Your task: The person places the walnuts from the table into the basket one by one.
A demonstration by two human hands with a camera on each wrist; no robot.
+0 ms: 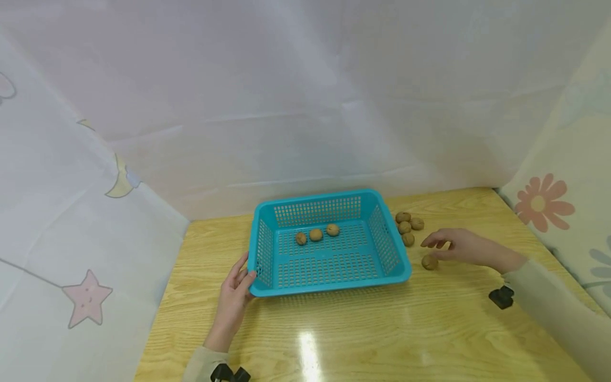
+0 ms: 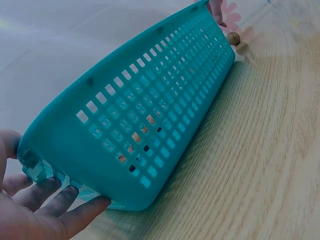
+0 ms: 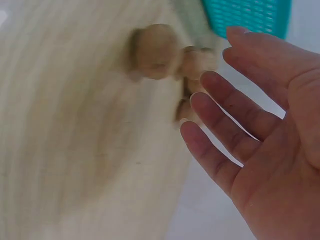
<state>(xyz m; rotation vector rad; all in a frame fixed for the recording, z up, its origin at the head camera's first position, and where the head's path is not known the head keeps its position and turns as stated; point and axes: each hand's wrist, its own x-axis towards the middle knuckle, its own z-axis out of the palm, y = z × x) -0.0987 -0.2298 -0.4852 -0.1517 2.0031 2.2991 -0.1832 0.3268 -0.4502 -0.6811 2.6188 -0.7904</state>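
Fingers of the left hand are gripping the near left corner of a teal mesh basket, while a black device is sitting at that sleeve. The basket is standing on a wood-grain table and holding three walnuts in a loose row on the rear half of its floor. Off its right side, the right hand is hovering with fingers loosely extended and unloaded, just beside a lone walnut. Farther back, four more walnuts are lying together; the basket's right wall is standing between them and the row inside. Beyond the table, pale cloth is hanging, its sides showing a pink star, a yellow moon and a red flower.
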